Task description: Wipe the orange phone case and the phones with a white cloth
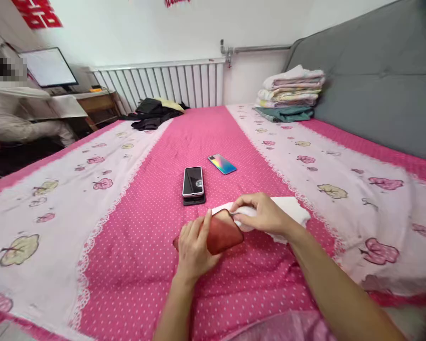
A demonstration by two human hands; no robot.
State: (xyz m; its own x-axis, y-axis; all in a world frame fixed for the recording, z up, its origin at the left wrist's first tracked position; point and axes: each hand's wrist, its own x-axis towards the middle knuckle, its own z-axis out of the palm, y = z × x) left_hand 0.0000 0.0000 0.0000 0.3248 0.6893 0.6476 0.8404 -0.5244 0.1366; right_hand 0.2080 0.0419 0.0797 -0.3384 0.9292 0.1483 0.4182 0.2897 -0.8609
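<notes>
A red phone (223, 233) lies on the pink dotted bedsheet (145, 265) in front of me. My left hand (193, 246) grips its near left end, fingers wrapped over the edge. My right hand (262, 213) is closed on a white cloth (291, 208), pressing a bunched part of it against the phone's far right corner. The rest of the cloth lies spread on the sheet to the right.
Two stacked phones (193, 183) lie just beyond, with a rainbow-backed phone (222, 164) farther off. Folded blankets (291, 92) sit by the grey headboard (376, 71). Dark clothes (151, 113) lie by the radiator (170, 83). A person (17, 113) sits at the left by a desk.
</notes>
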